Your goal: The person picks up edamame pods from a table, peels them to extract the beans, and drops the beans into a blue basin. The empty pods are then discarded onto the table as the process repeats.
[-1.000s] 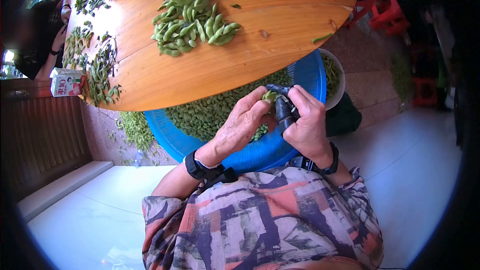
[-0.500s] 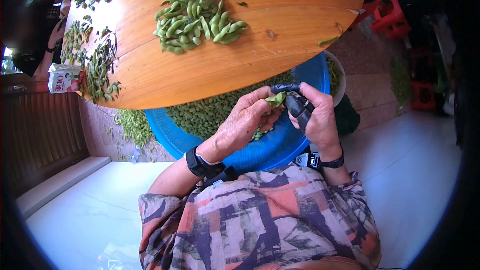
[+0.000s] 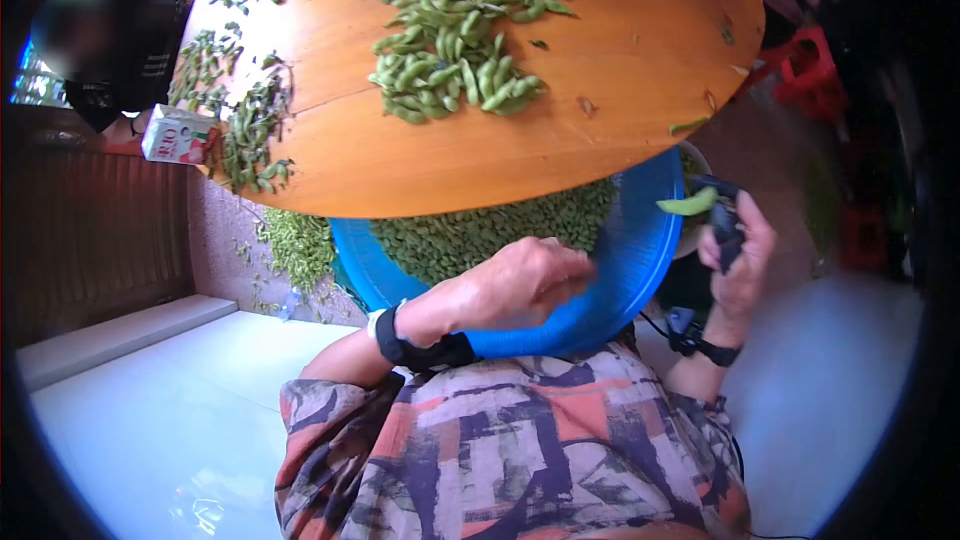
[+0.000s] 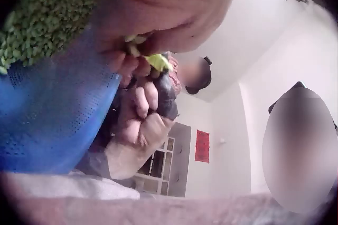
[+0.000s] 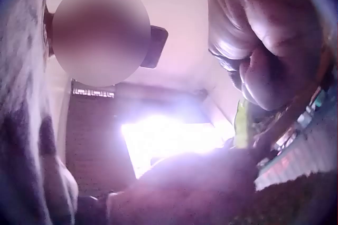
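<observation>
In the head view the right hand [image 3: 740, 265], with dark wrapping on thumb and forefinger, pinches a long green pod [image 3: 688, 203] right of the blue basin [image 3: 655, 240]. The blurred left hand [image 3: 525, 285] has curled fingers above the basin's near part. Small green pieces [image 4: 134, 44] lie within the fingers of the left hand [image 4: 174, 8] in the left wrist view; the right hand [image 4: 142, 119] is beside it with a yellow-green pod [image 4: 158, 62]. The right wrist view shows the pod [image 5: 242, 125] below the right hand [image 5: 264, 40]. Shelled beans [image 3: 500, 230] fill much of the basin.
A wooden table [image 3: 330, 160] overhangs the basin's far side, bearing heaped pods [image 3: 450, 70] and a carton [image 3: 180, 136]. Husks [image 3: 298, 245] lie on the floor at left. A person [image 3: 125, 45] is at the upper left, red stools [image 3: 810, 75] at the right.
The hands, together at a pod before, are apart in the head view. The right hand has moved right with a pod; the left is lower over the basin. The head view has shifted.
</observation>
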Tool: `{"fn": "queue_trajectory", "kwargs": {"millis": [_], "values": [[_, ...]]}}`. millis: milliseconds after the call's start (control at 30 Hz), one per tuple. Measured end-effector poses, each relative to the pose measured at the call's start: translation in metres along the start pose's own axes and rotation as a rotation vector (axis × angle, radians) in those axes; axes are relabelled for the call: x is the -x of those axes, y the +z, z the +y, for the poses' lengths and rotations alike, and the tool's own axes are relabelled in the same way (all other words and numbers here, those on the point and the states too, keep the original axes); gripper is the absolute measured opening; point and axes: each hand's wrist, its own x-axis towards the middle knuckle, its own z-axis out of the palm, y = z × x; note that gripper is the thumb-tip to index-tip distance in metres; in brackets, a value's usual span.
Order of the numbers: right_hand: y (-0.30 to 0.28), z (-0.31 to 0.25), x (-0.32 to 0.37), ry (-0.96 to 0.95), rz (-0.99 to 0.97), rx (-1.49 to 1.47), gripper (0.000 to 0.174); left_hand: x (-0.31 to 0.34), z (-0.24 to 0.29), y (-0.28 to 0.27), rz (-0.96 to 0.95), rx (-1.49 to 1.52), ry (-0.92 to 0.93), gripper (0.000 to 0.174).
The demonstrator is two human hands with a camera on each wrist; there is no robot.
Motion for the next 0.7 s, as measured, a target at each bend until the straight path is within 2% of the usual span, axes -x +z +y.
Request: {"fn": "queue_trajectory", "kwargs": {"millis": [33, 67, 100, 133, 200, 233, 300, 400, 533, 633, 700], "values": [[-0.021, -0.001, -0.004, 0.020, 0.013, 0.002, 0.055, 0.004, 0.007, -0.009, 0.040, -0.213, 0.205, 0.020], [-0.038, -0.001, -0.004, 0.035, 0.074, 0.243, 0.027, 0.008, 0.013, -0.023, 0.121, -0.191, 0.155, 0.020], [-0.038, -0.014, -0.010, 0.233, 0.212, 0.668, 0.034, 0.013, 0.019, -0.040, 0.203, -0.167, 0.105, 0.019], [-0.048, -0.005, -0.011, 0.189, 0.243, 0.683, 0.038, 0.019, 0.025, -0.055, 0.334, -0.345, -0.001, 0.019], [-0.054, -0.001, -0.010, 0.141, 0.270, 0.689, 0.043, 0.021, 0.009, -0.079, 0.640, -0.659, -0.085, 0.018], [-0.048, -0.010, -0.011, 0.197, 0.282, 0.680, 0.045, 0.018, 0.009, -0.090, 0.699, -0.801, -0.093, 0.018], [-0.041, -0.016, -0.013, 0.254, 0.296, 0.660, 0.046, 0.014, -0.003, -0.101, 0.737, -0.867, -0.072, 0.019], [-0.036, -0.015, -0.017, 0.289, 0.265, 0.615, 0.047, 0.005, -0.011, -0.103, 0.706, -0.933, -0.007, 0.021], [-0.039, -0.003, -0.021, 0.207, 0.232, 0.613, 0.048, 0.004, -0.009, -0.099, 0.698, -0.957, -0.080, 0.023], [-0.037, -0.008, -0.023, 0.206, 0.193, 0.624, 0.047, 0.014, 0.001, -0.089, 0.623, -0.804, -0.067, 0.025], [-0.035, -0.009, -0.024, 0.245, 0.177, 0.604, 0.046, 0.024, 0.007, -0.079, 0.344, -0.624, 0.044, 0.027]]}}
